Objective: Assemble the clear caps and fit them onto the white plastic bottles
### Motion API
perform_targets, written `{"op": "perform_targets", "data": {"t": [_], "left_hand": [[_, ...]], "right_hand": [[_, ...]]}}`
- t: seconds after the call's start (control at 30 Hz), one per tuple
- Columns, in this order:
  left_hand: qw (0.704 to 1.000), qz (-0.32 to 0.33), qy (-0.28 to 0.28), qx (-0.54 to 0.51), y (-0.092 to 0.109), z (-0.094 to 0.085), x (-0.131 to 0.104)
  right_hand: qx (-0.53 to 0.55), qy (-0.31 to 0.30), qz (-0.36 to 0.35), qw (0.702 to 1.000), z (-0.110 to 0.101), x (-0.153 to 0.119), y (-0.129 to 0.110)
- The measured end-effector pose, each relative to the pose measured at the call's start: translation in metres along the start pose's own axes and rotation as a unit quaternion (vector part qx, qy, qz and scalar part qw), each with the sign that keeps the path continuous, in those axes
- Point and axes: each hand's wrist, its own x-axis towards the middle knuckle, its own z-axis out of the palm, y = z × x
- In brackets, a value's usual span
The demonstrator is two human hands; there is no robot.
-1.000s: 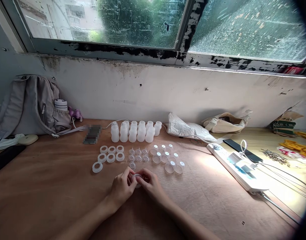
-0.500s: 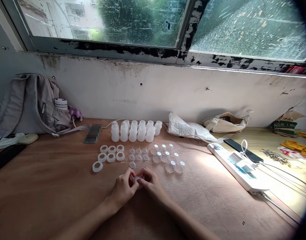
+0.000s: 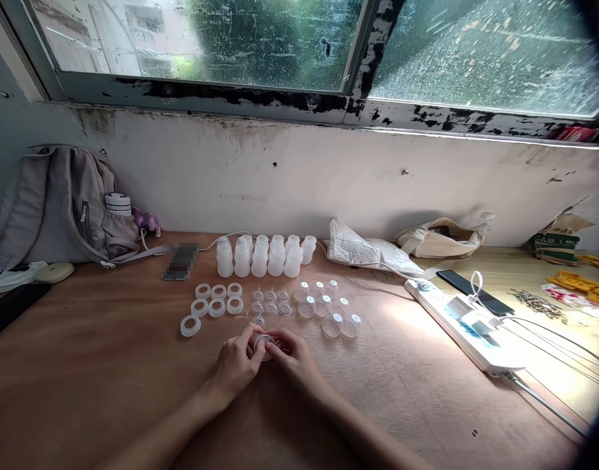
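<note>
At the front middle of the brown table (image 3: 108,391), my left hand (image 3: 236,363) and my right hand (image 3: 293,358) meet around a small round translucent piece (image 3: 263,346). Fingers of both hands pinch its rim, and its finer details are too small to tell. Just beyond the hands are several clear nipple-shaped pieces (image 3: 270,308) in rows. White rings (image 3: 190,326) lie to their left. On their right sit several clear round caps (image 3: 331,326) with small pale-blue-centred spots. Frosted bottles (image 3: 259,260) stand upright behind, in two rows.
A grey backpack (image 3: 59,202) is at the back left, near a blurred phone-like object (image 3: 180,261). A padded white package (image 3: 368,251) and a beige pouch (image 3: 441,238) lie along the wall. To the right are a power strip (image 3: 466,326) with cables and a dark phone (image 3: 475,294).
The round piece between my fingers has turned and shows more of its face. Both hands have shifted slightly up and left, closer to the nearest nipple-shaped piece.
</note>
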Motion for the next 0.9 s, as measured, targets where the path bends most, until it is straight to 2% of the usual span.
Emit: {"op": "perform_targets", "data": {"t": [0.33,0.67,0.9], "left_hand": [[0.999,0.006,-0.015,-0.050,-0.0012,0.0027,-0.0029],[0.999,0.001,-0.020,-0.047,-0.0045,0.0075,-0.0037],[0.999,0.000,-0.016,-0.045,-0.0048,0.0078,-0.0036]], "right_hand": [[-0.031,0.011,-0.014,0.999,-0.0024,-0.0004,0.0002],[-0.044,0.015,-0.017,0.999,-0.0037,0.0010,0.0022],[-0.100,0.025,-0.044,0.994,-0.0026,0.0004,-0.0020]]}}
